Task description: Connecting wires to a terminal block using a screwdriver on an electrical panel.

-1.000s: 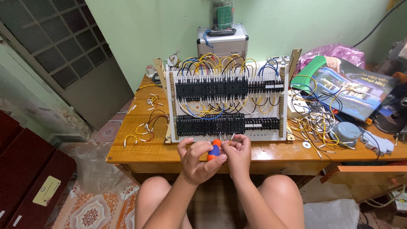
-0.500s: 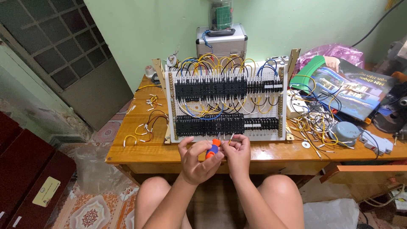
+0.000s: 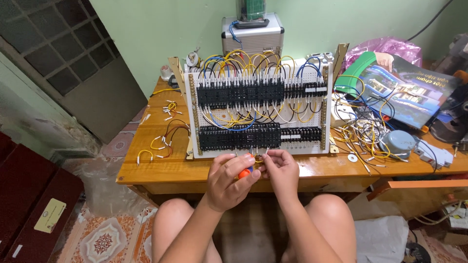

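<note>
1. Head view: a glossy, honey-coloured wooden table (image 3: pixel 161 170) was seen from above, with bare knees below its front edge at six o'clock.
2. A white perforated panel (image 3: pixel 258 114) was propped upright on the table, tilted back; two long rows of black, ribbed terminal blocks (image 3: pixel 239 92) were mounted across it, and thin yellow, blue, black and white wires were looped between them.
3. The left hand (image 3: pixel 226 180) was held just in front of the panel's lower edge, its fingers curled tight around an orange-handled screwdriver (image 3: pixel 245 171); only a short piece of the smooth plastic handle, with a blue band, was left showing.
4. The right hand (image 3: pixel 280 170) was placed just beside the left at three o'clock, touching it; thumb and forefinger were pinched together on a short yellow wire (image 3: pixel 258 159), a small loop of which was visible between the two hands.
5. Short loose wire pieces (image 3: pixel 158 141), yellow, red and black with pale tips, were scattered on the table at nine o'clock of the panel.
6. At three o'clock a tangle of wires, a round grey-blue drum-shaped part (image 3: pixel 397 143) and a small flat washer (image 3: pixel 352 158) were laid; further back a glossy picture book (image 3: pixel 409 90) was seen.
7. A boxy silver metal case (image 3: pixel 253 36) was stood against the green wall at twelve o'clock.
8. Against the earlier frames, hardly anything was changed: both hands were kept at the same spot at the panel's bottom edge, the screwdriver was still gripped, and nothing on the table was shifted.
</note>
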